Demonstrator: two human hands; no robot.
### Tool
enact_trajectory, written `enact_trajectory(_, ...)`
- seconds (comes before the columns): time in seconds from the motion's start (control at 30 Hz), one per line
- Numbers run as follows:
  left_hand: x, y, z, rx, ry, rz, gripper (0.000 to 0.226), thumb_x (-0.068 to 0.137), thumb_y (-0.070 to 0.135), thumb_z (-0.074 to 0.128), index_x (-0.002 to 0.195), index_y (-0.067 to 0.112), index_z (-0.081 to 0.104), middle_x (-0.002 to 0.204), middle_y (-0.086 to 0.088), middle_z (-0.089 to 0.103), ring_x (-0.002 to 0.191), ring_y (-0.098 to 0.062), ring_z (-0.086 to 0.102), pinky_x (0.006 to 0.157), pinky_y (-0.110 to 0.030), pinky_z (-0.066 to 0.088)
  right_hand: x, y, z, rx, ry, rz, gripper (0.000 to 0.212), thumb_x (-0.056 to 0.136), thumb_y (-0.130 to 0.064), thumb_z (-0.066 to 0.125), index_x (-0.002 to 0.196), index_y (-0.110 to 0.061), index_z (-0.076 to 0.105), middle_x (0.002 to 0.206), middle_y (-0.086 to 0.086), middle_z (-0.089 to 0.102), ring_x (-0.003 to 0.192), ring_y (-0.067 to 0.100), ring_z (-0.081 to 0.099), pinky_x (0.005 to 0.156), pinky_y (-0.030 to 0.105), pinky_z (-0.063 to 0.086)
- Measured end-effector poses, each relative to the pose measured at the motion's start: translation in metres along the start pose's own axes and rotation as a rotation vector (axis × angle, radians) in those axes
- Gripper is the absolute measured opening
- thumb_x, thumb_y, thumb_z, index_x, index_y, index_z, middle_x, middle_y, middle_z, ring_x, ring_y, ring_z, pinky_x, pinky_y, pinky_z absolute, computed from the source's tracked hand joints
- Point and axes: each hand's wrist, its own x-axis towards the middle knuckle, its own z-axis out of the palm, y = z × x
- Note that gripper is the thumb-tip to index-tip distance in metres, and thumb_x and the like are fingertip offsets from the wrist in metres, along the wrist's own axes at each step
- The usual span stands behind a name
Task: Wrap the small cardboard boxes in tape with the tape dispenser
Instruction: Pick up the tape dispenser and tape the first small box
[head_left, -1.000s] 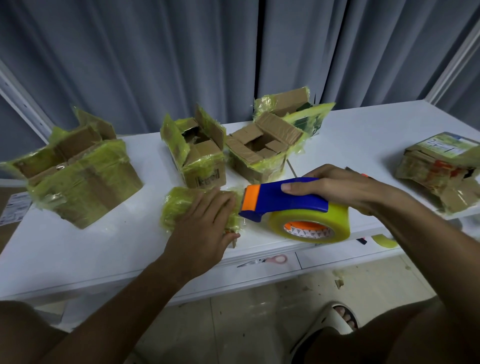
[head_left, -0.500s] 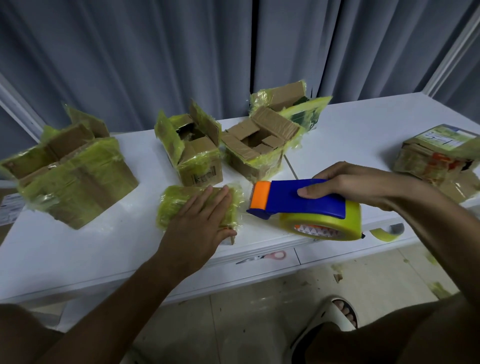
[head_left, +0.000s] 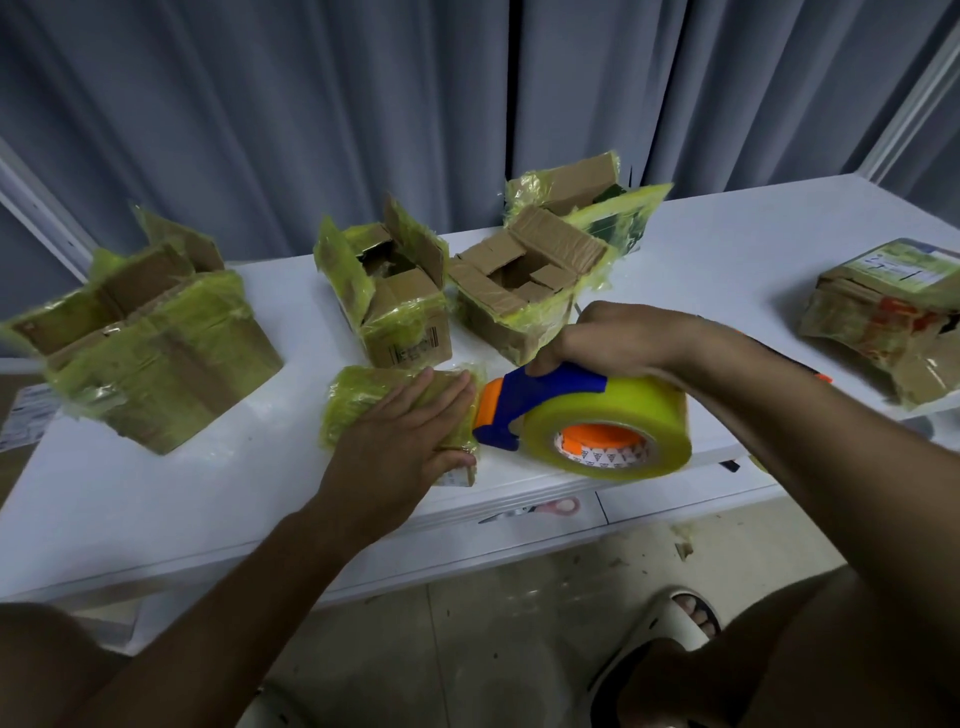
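The small box lies near the front edge of the white table, a little left of the middle. It is already covered in yellowish tape. The left hand rests flat on top of it with straight fingers and presses it down. The right hand is closed around the blue handle of the tape dispenser, which is just to the right of the box, with its orange and blue nose touching or almost touching the right end of the box.

The box looks light, and its cardboard seems soft under many tape layers, so it would probably slide or turn if it is not held down. The glossy tape is likely slippery. I think a flat palm on the top, or a hold on the two short ends, is the best grip. The dispenser with its full roll looks heavier and stiff, and the handle is the natural place to hold it.

The left hand hides most of the top of the box. I cannot see the cutting blade, or whether a strip of tape joins the roll to the box. The right fingertips are hidden behind the handle.
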Motion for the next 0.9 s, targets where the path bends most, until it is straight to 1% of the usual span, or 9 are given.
enact_trajectory(0.17, 0.001, 0.000, 0.000, -0.028, 0.019, -0.006, 0.067, 0.095, 0.058, 0.030, 0.153, 0.024, 0.028, 0.156, 0.011, 0.029, 0.148, -0.019, 0.020, 0.117, -0.036, 0.023, 0.000, -0.009, 0.005, -0.106, 0.057, -0.055, 0.038, 0.089, -0.049, 0.066, 0.069, -0.018, 0.057, 0.076, 0.002, 0.057, 0.067, 0.016, 0.054, 0.057, 0.030, 0.036)
enact_trajectory(0.3, 0.000, -0.001, 0.000, -0.010, 0.011, 0.001, 0.066, 0.096, 0.058, 0.030, 0.152, 0.024, 0.030, 0.156, 0.010, 0.031, 0.148, -0.019, 0.022, 0.116, -0.038, 0.027, 0.000, -0.003, -0.002, -0.015, 0.008, -0.023, 0.031, 0.091, -0.048, 0.063, 0.079, -0.020, 0.064, 0.085, 0.003, 0.062, 0.072, 0.016, 0.059, 0.060, 0.028, 0.043)
enact_trajectory(0.4, -0.002, -0.002, -0.001, 0.000, 0.009, 0.021, 0.064, 0.097, 0.056, 0.030, 0.152, 0.023, 0.031, 0.156, 0.009, 0.033, 0.148, -0.017, 0.021, 0.115, -0.036, 0.026, 0.008, 0.007, 0.013, 0.015, -0.077, 0.031, 0.031, 0.087, -0.051, 0.067, 0.085, -0.021, 0.070, 0.095, 0.006, 0.069, 0.076, 0.018, 0.064, 0.067, 0.028, 0.050)
enact_trajectory(0.47, -0.002, -0.002, -0.002, 0.003, 0.004, 0.028, 0.065, 0.097, 0.055, 0.028, 0.152, 0.023, 0.031, 0.156, 0.008, 0.033, 0.148, -0.017, 0.021, 0.114, -0.035, 0.025, 0.016, 0.009, 0.030, -0.032, -0.117, 0.045, 0.032, 0.084, -0.053, 0.068, 0.081, -0.021, 0.068, 0.087, 0.004, 0.067, 0.074, 0.019, 0.063, 0.063, 0.030, 0.048)
enact_trajectory(0.57, -0.002, -0.004, -0.002, -0.028, 0.007, 0.028, 0.064, 0.097, 0.056, 0.028, 0.153, 0.023, 0.030, 0.157, 0.009, 0.031, 0.148, -0.017, 0.020, 0.115, -0.036, 0.025, 0.017, 0.003, 0.036, -0.013, -0.093, 0.044, 0.035, 0.085, -0.052, 0.067, 0.074, -0.019, 0.064, 0.079, 0.002, 0.064, 0.069, 0.019, 0.060, 0.060, 0.028, 0.043)
enact_trajectory(0.67, -0.005, -0.006, -0.002, -0.120, 0.037, 0.034, 0.064, 0.097, 0.055, 0.036, 0.153, 0.024, 0.031, 0.159, 0.010, 0.029, 0.150, -0.013, 0.015, 0.120, -0.037, 0.022, 0.009, 0.009, 0.030, 0.002, -0.103, 0.056, 0.037, 0.085, -0.052, 0.068, 0.075, -0.017, 0.066, 0.079, 0.004, 0.066, 0.070, 0.020, 0.062, 0.063, 0.029, 0.046)
enact_trajectory(0.73, -0.008, -0.007, -0.004, -0.183, 0.066, 0.030, 0.066, 0.094, 0.057, 0.043, 0.151, 0.025, 0.035, 0.158, 0.012, 0.030, 0.150, -0.009, 0.015, 0.120, -0.036, 0.022, -0.001, 0.016, 0.023, 0.017, -0.130, 0.071, 0.036, 0.085, -0.052, 0.069, 0.078, -0.017, 0.071, 0.081, 0.004, 0.072, 0.073, 0.021, 0.068, 0.068, 0.031, 0.052)
enact_trajectory(0.83, -0.008, -0.005, -0.007, -0.230, 0.113, 0.007, 0.066, 0.091, 0.063, 0.045, 0.146, 0.026, 0.045, 0.155, 0.013, 0.036, 0.148, -0.008, 0.021, 0.119, -0.040, 0.026, -0.021, 0.025, 0.002, 0.140, -0.120, 0.070, 0.037, 0.086, -0.053, 0.070, 0.071, -0.020, 0.077, 0.076, 0.002, 0.078, 0.070, 0.021, 0.074, 0.068, 0.029, 0.051)
enact_trajectory(0.9, -0.005, -0.002, -0.010, -0.265, 0.154, -0.042, 0.063, 0.091, 0.066, 0.041, 0.141, 0.028, 0.052, 0.154, 0.012, 0.038, 0.147, -0.010, 0.022, 0.118, -0.043, 0.027, -0.030, 0.030, -0.014, 0.315, -0.113, 0.055, 0.038, 0.084, -0.051, 0.071, 0.072, -0.017, 0.082, 0.081, 0.011, 0.078, 0.065, 0.026, 0.073, 0.071, 0.034, 0.055)
